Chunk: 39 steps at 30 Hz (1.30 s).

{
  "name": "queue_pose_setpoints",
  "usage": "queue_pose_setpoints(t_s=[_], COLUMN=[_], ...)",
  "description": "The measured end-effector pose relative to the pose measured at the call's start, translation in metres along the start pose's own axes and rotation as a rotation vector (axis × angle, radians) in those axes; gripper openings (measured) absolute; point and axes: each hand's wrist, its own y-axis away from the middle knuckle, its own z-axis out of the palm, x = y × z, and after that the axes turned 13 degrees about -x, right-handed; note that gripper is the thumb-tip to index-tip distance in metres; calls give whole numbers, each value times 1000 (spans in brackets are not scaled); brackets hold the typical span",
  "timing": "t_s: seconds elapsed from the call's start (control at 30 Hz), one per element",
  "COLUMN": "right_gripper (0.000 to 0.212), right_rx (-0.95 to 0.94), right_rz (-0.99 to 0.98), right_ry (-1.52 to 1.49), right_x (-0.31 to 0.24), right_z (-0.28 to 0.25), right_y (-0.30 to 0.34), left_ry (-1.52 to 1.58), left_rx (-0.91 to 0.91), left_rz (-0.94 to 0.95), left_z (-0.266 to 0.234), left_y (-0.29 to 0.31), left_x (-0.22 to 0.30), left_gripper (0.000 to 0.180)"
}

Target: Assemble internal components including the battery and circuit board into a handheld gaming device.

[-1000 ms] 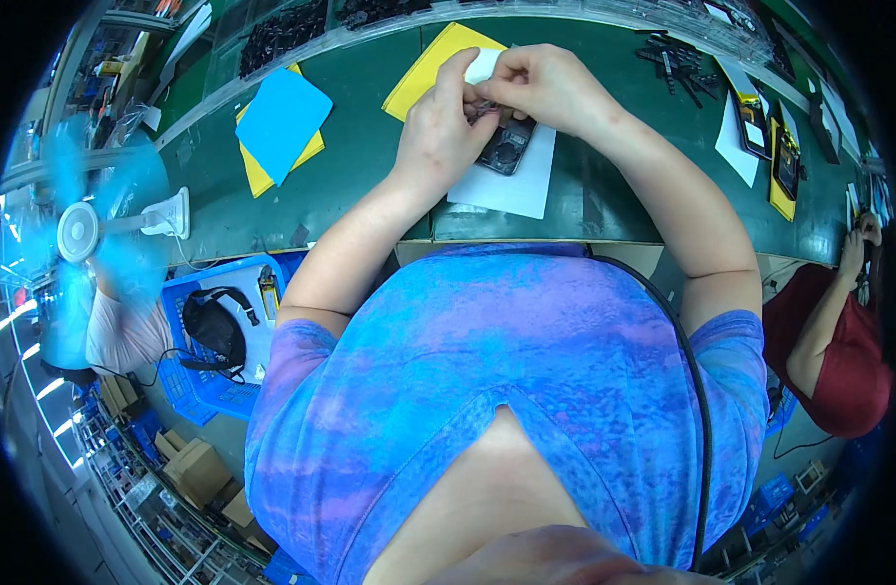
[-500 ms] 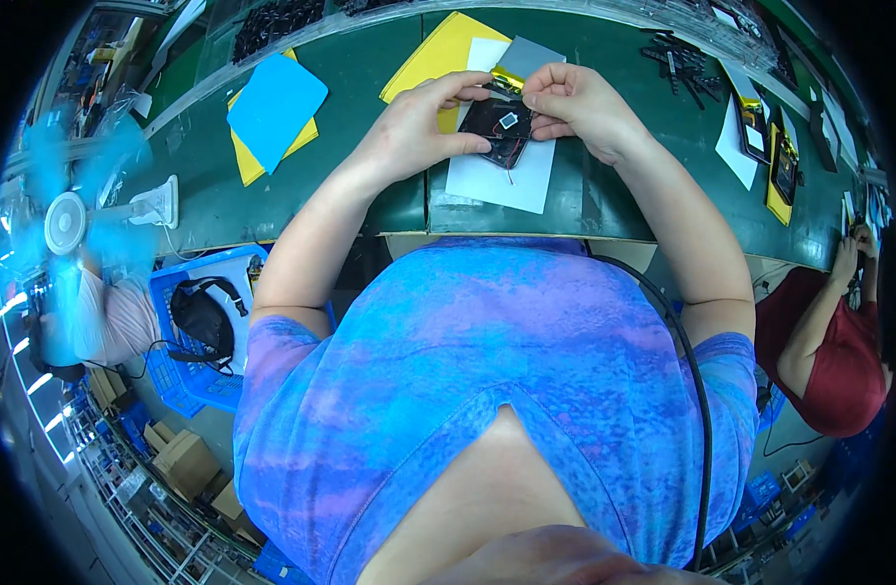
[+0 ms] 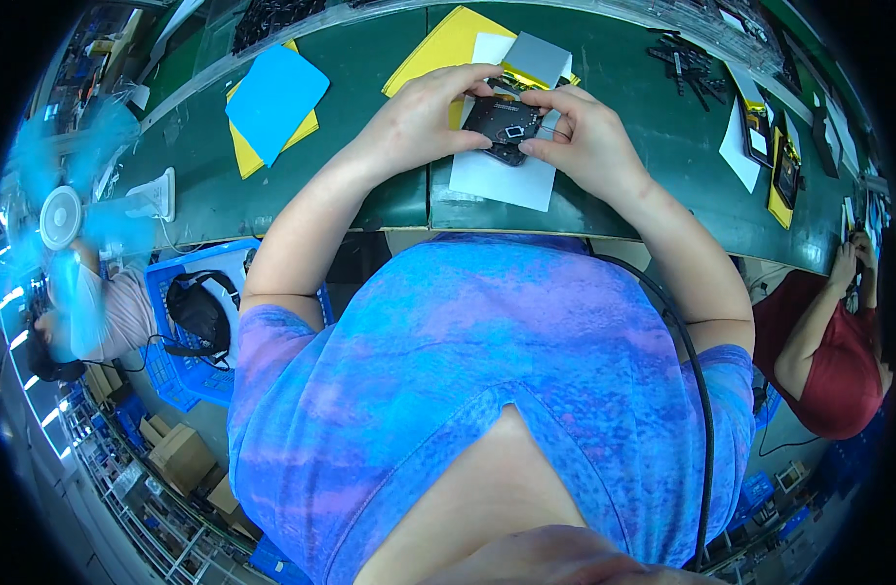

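A black circuit board (image 3: 501, 119) with a small white-framed square part sits over a dark device housing (image 3: 507, 155), on a white sheet (image 3: 502, 180). At its left edge my left hand (image 3: 428, 115) is closed, thumb at the lower corner and fingers along the top. My right hand (image 3: 586, 136) is closed at the right side, thumb against the lower right edge and index finger near the top. A thin wire shows by the right fingers. Behind the board lies a silver battery pack (image 3: 538, 58) with yellow tape, joined to the device's upper end. The fingertips' undersides are hidden.
Blue sheet (image 3: 277, 102) on yellow sheets lies left; yellow sheets (image 3: 438, 49) lie behind my left hand. Black strips (image 3: 684, 66) and further opened devices (image 3: 785, 171) are at the right. A spinning fan (image 3: 62, 216) stands left. One person sits at each side.
My right hand has moved from the board's upper right down along its right edge, thumb now at the lower corner. The board appears turned slightly, and more of the silver battery shows.
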Motion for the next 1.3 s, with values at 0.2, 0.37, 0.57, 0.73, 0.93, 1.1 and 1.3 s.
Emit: queue_pose_setpoints(t_s=[0.2,0.37,0.57,0.73,0.93,1.1,1.3], right_gripper=[48,43,44,46,46,47,47], right_rx=[132,103,70,63,55,41,-11], right_rz=[-182,-44,-68,-60,-88,-153,-138], right_ry=[277,272,282,289,245,264,188], right_x=[12,4,9,12,15,24,25], right_z=[11,10,11,8,3,-7,-14], right_y=[5,11,10,11,10,10,16], left_ry=[-38,27,140,119,119,124,162], left_rx=[48,7,25,22,-11,-44,-86], left_rz=[56,-108,-225,-253,-292,-291,-292], left_z=[4,15,23,24,25,30,33], left_y=[10,19,19,16,14,11,10], left_x=[0,-5,3,7,13,15,19], left_gripper=[79,77,73,73,73,72,70])
